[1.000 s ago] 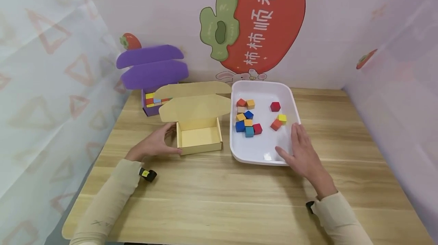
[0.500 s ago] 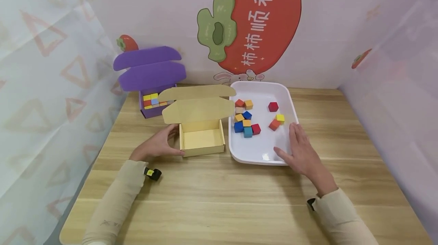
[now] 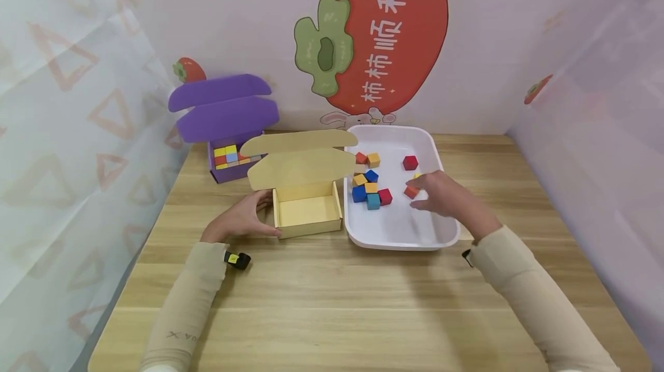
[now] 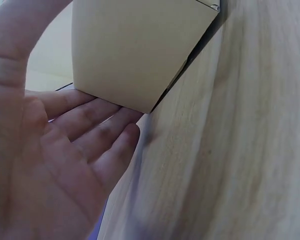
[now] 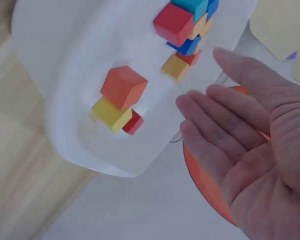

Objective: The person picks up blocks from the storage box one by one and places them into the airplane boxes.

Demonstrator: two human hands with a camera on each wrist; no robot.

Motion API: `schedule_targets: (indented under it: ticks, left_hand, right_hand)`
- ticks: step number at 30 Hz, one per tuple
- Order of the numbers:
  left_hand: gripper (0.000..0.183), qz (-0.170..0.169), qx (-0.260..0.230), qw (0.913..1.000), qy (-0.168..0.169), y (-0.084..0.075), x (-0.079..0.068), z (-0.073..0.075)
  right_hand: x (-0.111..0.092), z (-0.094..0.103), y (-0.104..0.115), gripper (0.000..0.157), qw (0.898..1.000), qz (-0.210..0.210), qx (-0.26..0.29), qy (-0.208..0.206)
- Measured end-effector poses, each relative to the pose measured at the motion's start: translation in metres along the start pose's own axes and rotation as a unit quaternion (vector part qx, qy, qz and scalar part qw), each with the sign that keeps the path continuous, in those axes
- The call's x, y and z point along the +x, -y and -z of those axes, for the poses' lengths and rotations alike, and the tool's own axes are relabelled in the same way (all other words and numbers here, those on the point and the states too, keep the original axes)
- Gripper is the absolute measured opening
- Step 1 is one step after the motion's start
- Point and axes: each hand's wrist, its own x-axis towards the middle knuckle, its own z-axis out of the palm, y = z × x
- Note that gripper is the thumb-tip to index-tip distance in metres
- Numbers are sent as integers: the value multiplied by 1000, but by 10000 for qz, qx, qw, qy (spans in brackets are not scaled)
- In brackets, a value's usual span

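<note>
Orange-red cube [image 3: 411, 191], right half of the white tray [image 3: 402, 244]: I record it just left of the right hand [image 3: 441, 192], the nearer one. That hand's fingers are extended, thumb standing apart, nothing held; the right wrist view shows a gap to the cube. Its sides look equal, so I log no long axis. A yellow cube [image 5: 111, 114] adjoins it; contact I cannot confirm. The left hand [image 3: 241, 217] grips the cream box [image 3: 310, 228] across its left end, thumb at the front corner, fingertips behind. I note bare tray floor towards the front rim; the raised lid [image 3: 303, 168] overlaps the left rim in the head view.
</note>
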Motion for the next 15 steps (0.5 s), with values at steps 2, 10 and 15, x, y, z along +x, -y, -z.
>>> schedule_targets:
  ticks: [2,10,15]
  left_hand:
    - [121,-38,70,10000,-12,0,-1,1]
    - [120,-147,187,9997,-73,-1,0,2]
    - [120,-261,231,9994,-22,-4,0,0]
  right_hand:
    - [13,4,0,53,9999,57,18,141]
    - [52,2,7,58,9966,-48,-21,826]
    - [65,-4,11,59,9947,130,-185,1003]
